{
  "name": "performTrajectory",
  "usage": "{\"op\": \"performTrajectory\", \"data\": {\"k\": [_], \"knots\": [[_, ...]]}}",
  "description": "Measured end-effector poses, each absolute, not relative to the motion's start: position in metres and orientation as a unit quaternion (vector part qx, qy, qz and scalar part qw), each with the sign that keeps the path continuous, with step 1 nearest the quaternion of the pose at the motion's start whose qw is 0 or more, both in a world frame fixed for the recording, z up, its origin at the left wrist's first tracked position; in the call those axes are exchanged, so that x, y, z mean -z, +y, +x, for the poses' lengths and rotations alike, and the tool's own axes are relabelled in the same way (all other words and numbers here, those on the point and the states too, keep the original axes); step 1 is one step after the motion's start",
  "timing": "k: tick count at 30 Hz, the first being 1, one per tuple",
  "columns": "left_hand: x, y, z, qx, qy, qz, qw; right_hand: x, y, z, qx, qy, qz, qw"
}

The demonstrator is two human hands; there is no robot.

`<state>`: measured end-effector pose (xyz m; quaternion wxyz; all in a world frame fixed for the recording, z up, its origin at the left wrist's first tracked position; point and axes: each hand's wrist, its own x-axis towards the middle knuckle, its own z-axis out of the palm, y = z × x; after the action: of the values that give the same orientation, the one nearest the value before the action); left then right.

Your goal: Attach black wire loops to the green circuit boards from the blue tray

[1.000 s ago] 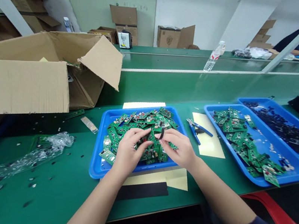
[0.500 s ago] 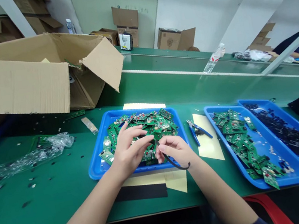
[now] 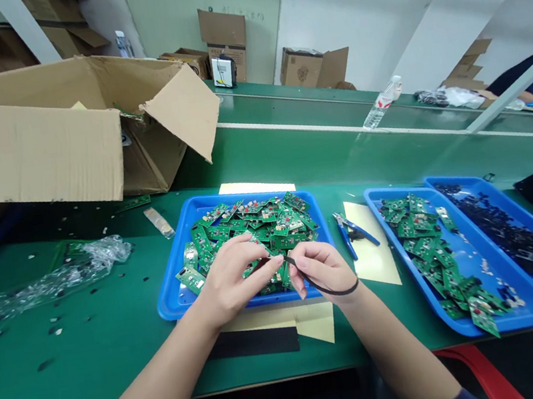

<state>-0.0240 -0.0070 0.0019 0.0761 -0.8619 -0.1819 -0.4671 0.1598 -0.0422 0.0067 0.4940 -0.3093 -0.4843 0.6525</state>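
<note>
A thin black strip (image 3: 329,291) runs in a curve from the fingertips to the wrist of my right hand (image 3: 322,267), which pinches its upper end. My left hand (image 3: 238,273) has thumb and fingers brought close together near that end; whatever lies between its fingertips is too small to make out. Both hands are over the front part of a blue tray (image 3: 167,289) heaped with green circuit boards (image 3: 254,218). Blue-handled cutters (image 3: 355,232) lie partly on yellow paper (image 3: 375,256) right of the tray.
A second blue tray (image 3: 525,300) of green boards stands at right, beside a tray of small black parts (image 3: 518,227). An open carton (image 3: 31,156) is at back left, above crumpled plastic (image 3: 98,256). A bottle (image 3: 381,104) leans behind. A person's arm shows far right.
My left hand has turned and lowered, its raised fingers now folded in toward my right hand. My right hand has shifted slightly right with the black strip.
</note>
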Motion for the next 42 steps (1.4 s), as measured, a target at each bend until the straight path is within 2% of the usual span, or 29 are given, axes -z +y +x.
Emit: {"op": "performTrajectory", "data": {"k": [12,20,28,35,39,42], "knots": [[0.009,-0.006,-0.022,0.491,-0.219,-0.842,0.034,-0.001,-0.04,0.158,-0.688,-0.457,-0.283,0.488],[0.006,-0.007,-0.021,0.496,-0.201,-0.845,0.005,-0.005,-0.042,0.154,-0.687,-0.421,-0.279,0.523],[0.004,-0.007,-0.017,0.524,-0.213,-0.824,-0.01,-0.005,-0.044,0.152,-0.687,-0.44,-0.295,0.496],[-0.001,-0.007,-0.015,0.522,-0.25,-0.808,-0.106,-0.001,-0.037,0.153,-0.723,-0.421,-0.341,0.429],[-0.002,-0.006,-0.015,0.475,-0.273,-0.799,-0.25,0.002,-0.033,0.154,-0.724,-0.428,-0.354,0.409],[-0.003,-0.008,-0.015,0.44,-0.298,-0.762,-0.37,0.003,-0.033,0.154,-0.661,-0.484,-0.374,0.434]]}}
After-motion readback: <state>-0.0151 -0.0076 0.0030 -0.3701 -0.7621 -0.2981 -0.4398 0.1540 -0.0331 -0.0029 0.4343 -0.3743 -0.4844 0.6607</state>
